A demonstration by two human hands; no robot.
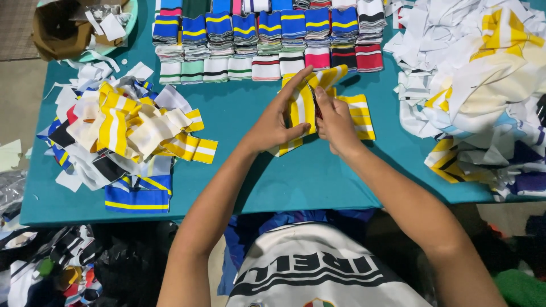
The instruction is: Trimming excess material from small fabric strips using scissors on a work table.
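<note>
Together the left hand [272, 125] and right hand [335, 122] pinch a yellow-and-white striped knit band [302, 105] above the teal table [296, 176]; best keep edges aligned, fingers close

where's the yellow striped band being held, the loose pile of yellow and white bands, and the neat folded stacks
yellow striped band [303, 105], head view, on its upper yellow stripe between the hands
loose pile of bands [128, 128], head view, on a yellow-and-white band mid-pile
folded stacks [244, 28], head view, on a blue-and-yellow stack in the row
</note>
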